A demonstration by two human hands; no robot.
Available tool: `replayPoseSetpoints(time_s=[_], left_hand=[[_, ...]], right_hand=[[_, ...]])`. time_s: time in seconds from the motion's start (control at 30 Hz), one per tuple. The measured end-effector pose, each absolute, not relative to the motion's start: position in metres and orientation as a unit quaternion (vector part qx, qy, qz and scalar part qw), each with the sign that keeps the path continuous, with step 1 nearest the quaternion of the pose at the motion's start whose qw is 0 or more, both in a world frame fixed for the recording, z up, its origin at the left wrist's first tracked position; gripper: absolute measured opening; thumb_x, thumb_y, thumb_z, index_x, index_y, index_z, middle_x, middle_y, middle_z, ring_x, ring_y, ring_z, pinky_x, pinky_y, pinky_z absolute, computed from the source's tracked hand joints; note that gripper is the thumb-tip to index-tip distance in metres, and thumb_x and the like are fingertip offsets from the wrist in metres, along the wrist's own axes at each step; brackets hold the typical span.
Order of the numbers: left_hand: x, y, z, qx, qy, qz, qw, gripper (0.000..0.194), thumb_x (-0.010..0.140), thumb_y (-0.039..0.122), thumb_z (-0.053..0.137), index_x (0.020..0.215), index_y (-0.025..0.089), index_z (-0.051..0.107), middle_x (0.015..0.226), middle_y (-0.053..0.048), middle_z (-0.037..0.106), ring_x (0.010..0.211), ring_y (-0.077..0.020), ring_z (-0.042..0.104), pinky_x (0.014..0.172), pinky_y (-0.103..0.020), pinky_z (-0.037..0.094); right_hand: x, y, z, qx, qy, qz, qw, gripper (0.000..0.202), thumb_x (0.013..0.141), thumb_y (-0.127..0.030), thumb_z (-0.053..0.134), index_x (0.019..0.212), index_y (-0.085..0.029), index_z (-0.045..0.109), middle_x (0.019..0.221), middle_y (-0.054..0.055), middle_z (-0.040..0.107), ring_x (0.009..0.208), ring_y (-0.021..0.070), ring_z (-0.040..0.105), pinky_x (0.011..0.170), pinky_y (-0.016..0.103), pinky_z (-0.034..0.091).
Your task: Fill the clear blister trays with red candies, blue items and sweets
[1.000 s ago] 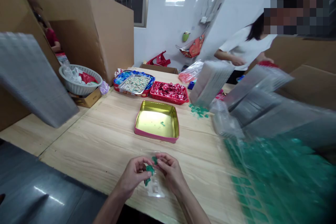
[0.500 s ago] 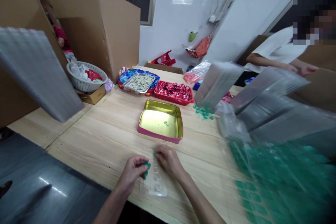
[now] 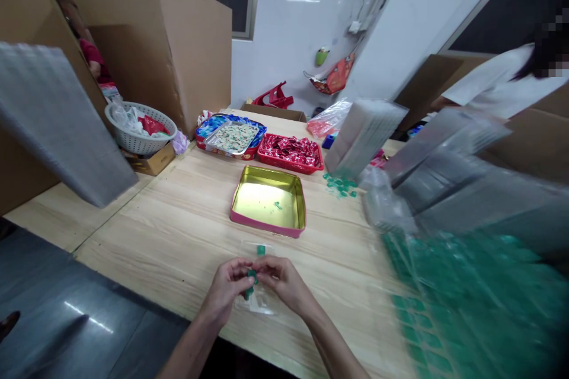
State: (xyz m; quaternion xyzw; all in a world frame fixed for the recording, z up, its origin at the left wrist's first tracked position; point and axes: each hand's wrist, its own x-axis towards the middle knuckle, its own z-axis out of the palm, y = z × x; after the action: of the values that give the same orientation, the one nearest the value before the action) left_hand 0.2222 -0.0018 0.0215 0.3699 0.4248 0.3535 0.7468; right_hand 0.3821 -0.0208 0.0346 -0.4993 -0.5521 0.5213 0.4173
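My left hand (image 3: pixel 225 287) is closed around a few small green pieces (image 3: pixel 249 291), whose kind I cannot make out. The fingertips of my right hand (image 3: pixel 284 284) pinch at those pieces, meeting the left fingertips. Beneath both hands lies a narrow clear plastic tray (image 3: pixel 262 306), partly covered by them. One green piece (image 3: pixel 261 249) sits at its far end. Just beyond stands an open tin (image 3: pixel 268 228), gold inside and pink outside, with a few green bits on its bottom.
Behind the tin are a red basket of red packets (image 3: pixel 291 157) and a tray of small pale-green pieces (image 3: pixel 235 138). Loose green pieces (image 3: pixel 340 185) lie right of them. Stacked clear trays (image 3: pixel 364 136) and green-filled sheets (image 3: pixel 480 296) occupy the right. A person in a white sleeve (image 3: pixel 493 80) is beyond.
My right hand has drawn back from the tray's far end to the green pieces in my left hand. A green piece now shows at that end. The view has shifted slightly.
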Motion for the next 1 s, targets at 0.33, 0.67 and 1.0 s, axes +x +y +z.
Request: replayPoseSetpoints(time_s=[0.33, 0.67, 1.0], left_hand=[[0.227, -0.005, 0.016, 0.321, 0.439, 0.346, 0.765, 0.039, 0.050, 0.029, 0.079, 0.082, 0.014, 0.064, 0.068, -0.001, 0.066, 0.054, -0.0095, 0.052, 0.049, -0.022, 0.035], [0.223, -0.002, 0.015, 0.299, 0.457, 0.348, 0.762, 0.034, 0.050, 0.027, 0.074, 0.078, 0.013, 0.062, 0.070, -0.004, 0.069, 0.054, -0.0113, 0.055, 0.047, -0.023, 0.038], [0.218, -0.001, 0.007, 0.282, 0.431, 0.355, 0.781, 0.027, 0.053, 0.021, 0.071, 0.078, 0.013, 0.063, 0.072, -0.005, 0.071, 0.056, -0.0112, 0.058, 0.051, -0.023, 0.040]], right_hand=[[0.402, -0.020, 0.010, -0.538, -0.482, 0.497, 0.481, 0.020, 0.065, -0.031, 0.075, 0.079, -0.018, 0.068, 0.069, 0.001, 0.066, 0.064, 0.0155, 0.060, 0.062, 0.027, 0.048], [0.408, 0.003, 0.024, -0.526, -0.770, 0.221, 0.288, 0.023, 0.077, -0.003, 0.049, 0.078, -0.018, 0.065, 0.081, 0.006, 0.067, 0.080, 0.0195, 0.058, 0.074, 0.031, 0.044], [0.408, 0.004, 0.024, -0.500, -0.781, 0.228, 0.296, 0.018, 0.084, -0.011, 0.049, 0.083, -0.019, 0.065, 0.084, 0.006, 0.067, 0.083, 0.0195, 0.059, 0.076, 0.031, 0.044]])
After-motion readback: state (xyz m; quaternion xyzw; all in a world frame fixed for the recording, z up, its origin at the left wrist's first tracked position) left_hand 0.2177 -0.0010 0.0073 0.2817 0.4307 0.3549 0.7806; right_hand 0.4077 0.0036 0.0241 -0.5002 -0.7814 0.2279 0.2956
